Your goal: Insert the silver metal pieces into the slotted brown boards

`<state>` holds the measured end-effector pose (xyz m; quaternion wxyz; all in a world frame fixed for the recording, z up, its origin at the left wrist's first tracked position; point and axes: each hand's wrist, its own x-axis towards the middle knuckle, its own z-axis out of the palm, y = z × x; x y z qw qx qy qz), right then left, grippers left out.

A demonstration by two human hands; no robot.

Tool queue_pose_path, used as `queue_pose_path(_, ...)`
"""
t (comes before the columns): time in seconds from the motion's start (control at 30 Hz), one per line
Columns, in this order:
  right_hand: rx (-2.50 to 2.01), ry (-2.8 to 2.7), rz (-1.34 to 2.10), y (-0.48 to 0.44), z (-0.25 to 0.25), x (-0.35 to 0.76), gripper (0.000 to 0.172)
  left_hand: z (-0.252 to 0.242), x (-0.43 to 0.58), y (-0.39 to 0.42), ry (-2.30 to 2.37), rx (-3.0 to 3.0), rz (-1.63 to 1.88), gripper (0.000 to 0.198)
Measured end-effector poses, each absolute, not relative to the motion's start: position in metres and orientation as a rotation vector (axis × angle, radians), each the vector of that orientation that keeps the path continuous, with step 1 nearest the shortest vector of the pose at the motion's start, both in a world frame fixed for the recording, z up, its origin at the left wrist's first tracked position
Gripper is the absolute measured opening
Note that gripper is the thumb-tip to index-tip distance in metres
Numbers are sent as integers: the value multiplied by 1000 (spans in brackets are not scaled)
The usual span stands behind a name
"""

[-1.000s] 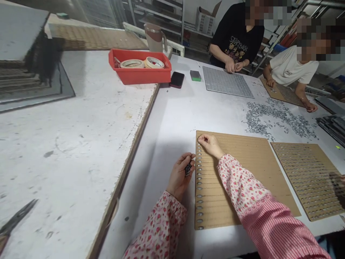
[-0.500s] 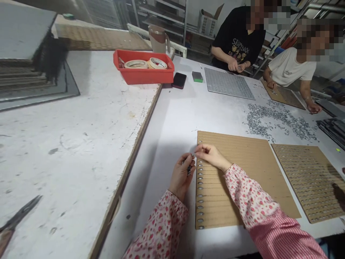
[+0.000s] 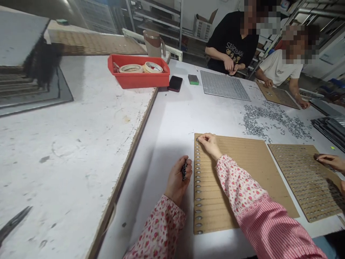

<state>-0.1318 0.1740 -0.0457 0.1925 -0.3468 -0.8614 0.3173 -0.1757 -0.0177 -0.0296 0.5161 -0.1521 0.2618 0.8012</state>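
Near edge of white tabletop (image 3: pixel 161 144): brown slotted cardboard board (image 3: pixel 264 180).
Left hand (image 3: pixel 176 183) closed around small dark pieces (image 3: pixel 184 170); right hand (image 3: pixel 209 144) on board corner, its hold cannot be seen.

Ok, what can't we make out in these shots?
Head view only:
The left hand: its fingers hide most of the small dark bundle, so its contents are unclear.
The right hand: it covers whatever it pinches at the corner of the cardboard board.
The metal pieces: too small to tell their shape.
The tool: cut off by the left edge.
The co-worker's hand: cut off by the right edge.
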Motion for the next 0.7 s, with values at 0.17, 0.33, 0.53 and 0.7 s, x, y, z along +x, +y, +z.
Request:
queue_pose_path(0.17, -1142, -2458, 651, 164, -49, -136, 22, -29, -180, -21, 447, -443, 1874, 6)
queue_pose_path(0.33, -1158, -2455, 573, 162, -51, -134, 18, -26, -181, -21, 486, -538, 1914, 21)
queue_pose_path(0.53, -830, -2386, 863, 146, -34, -127, 13, -27, -179, -17, 425, -512, 1945, 33)
queue_pose_path(0.7, -263, -2774, 830, 118, -4, -116, 11, -28, -178, -15, 450, -535, 1982, 40)
